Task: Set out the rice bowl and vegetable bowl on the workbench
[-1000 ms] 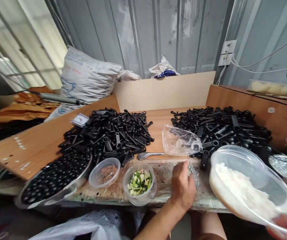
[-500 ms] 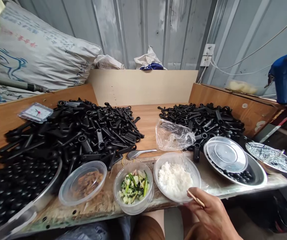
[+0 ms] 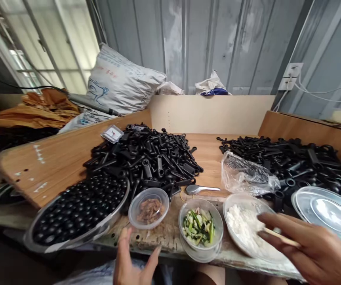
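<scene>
My right hand (image 3: 315, 243) holds light wooden chopsticks (image 3: 281, 236) over the right side of a clear plastic bowl (image 3: 227, 208) of white rice (image 3: 243, 225). Part of that bowl is hidden behind the hand. In front of the table edge, my left hand (image 3: 133, 259) is empty, its thumb and fingers spread. It is nearest to a clear container (image 3: 134, 198) of brown meat (image 3: 150, 209), just beyond the fingertips. Between the hands sits a clear bowl (image 3: 182, 231) of chopped green vegetables (image 3: 199, 227). A metal spoon (image 3: 201, 189) lies behind it.
At the left is a wide metal basin (image 3: 107, 221) full of black balls (image 3: 81, 209). Piles of black handle-like parts (image 3: 152, 158) lie left and right. A crumpled plastic bag (image 3: 244, 174), a small clock (image 3: 112, 133) and a clear lid (image 3: 327, 211) are also on the table.
The view has swung left, so the table things appear further right. My left hand has come into sight, open by the meat container. My right hand still grips the chopsticks, now over the rice.
</scene>
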### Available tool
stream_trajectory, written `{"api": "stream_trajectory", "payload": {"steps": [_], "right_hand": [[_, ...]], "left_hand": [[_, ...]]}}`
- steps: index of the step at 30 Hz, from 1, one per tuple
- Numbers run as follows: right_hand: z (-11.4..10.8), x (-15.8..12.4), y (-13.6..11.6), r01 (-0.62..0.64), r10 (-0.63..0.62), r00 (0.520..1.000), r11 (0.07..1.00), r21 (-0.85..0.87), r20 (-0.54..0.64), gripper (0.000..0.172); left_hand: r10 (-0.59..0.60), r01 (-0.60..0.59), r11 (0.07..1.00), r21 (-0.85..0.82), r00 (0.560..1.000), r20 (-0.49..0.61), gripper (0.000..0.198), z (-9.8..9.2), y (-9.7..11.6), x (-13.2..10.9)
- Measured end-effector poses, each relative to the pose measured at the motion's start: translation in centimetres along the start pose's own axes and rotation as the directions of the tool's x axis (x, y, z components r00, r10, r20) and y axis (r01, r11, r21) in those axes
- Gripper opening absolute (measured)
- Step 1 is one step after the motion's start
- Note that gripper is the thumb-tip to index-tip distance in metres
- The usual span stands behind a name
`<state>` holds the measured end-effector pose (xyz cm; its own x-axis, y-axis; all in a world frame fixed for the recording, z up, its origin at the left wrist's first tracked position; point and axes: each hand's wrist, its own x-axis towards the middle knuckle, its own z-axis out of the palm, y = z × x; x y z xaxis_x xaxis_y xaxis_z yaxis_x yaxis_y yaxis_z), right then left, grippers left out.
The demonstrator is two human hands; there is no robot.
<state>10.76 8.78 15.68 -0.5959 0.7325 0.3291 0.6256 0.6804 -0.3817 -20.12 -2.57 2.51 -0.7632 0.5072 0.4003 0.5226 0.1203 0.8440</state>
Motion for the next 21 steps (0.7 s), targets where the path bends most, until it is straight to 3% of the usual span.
{"api": "stream_trajectory", "payload": {"steps": [4,6,9,13,15,18,21], "right_hand": [[1.1,9.9,-8.2,-0.006,0.011,0.928,1.0,-0.015,0.371,0.016],[3.0,13.8,-11.1,0.019,-0.013,0.92,1.0,-0.014,0.391,0.013],[6.4,17.7,-13.3,0.005,0.0,0.905,1.0,-0.01,0.426,0.024],[10.3,20.4,-14.0,-0.088,0.058,0.766,0.996,0.015,0.64,0.043],[11.2,21.1,-14.0,-0.13,0.044,0.724,0.989,0.074,0.688,0.046],[10.3,21.0,-14.2,-0.198,-0.034,0.745,0.942,0.27,0.666,0.041],[7.0,18.8,-14.3,-0.295,-0.093,0.766,0.829,0.476,0.636,0.029]], "left_hand": [[-0.024,0.022,0.999,-0.047,0.999,-0.043,0.1,1.5,0.4,2.3],[-0.055,0.049,0.992,-0.113,0.997,-0.047,0.101,1.9,1.0,2.8],[-0.087,0.079,0.976,-0.205,0.996,-0.034,0.104,2.2,1.5,3.4],[-0.118,0.111,0.948,-0.299,0.993,-0.006,0.101,2.4,1.6,4.1],[-0.136,0.126,0.93,-0.344,0.991,-0.005,0.099,1.9,1.7,4.3],[-0.078,0.048,0.922,-0.385,0.995,-0.061,0.099,0.1,1.8,4.2],[0.0,-0.045,0.936,-0.348,0.992,-0.127,0.088,-1.7,2.2,3.3]]}}
